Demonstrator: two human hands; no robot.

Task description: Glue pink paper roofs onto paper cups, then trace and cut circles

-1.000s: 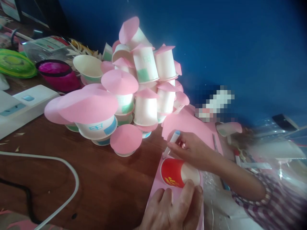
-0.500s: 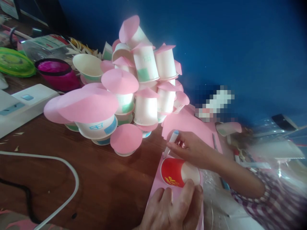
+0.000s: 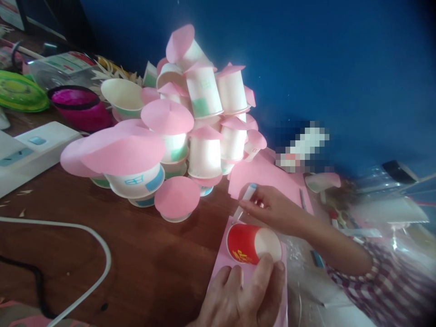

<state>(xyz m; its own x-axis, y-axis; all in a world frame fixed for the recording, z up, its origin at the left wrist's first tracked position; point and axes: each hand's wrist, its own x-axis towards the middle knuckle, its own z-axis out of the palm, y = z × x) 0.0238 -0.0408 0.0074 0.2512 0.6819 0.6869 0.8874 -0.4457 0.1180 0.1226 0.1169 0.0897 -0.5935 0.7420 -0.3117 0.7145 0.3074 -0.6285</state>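
"What looks different to us?"
"Our whole view: the cup stack (image 3: 205,156) now appears slightly nearer nine o'clock."
"And our marker (image 3: 245,198)?"
"Its blue end, in our right hand (image 3: 272,209), has tipped slightly towards two o'clock."

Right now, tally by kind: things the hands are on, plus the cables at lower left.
White marker pen with blue end, in right hand: 1
Red-and-white paper cup, under left hand's fingers: 1
White cable: 1
Black cable: 1
Total: 4
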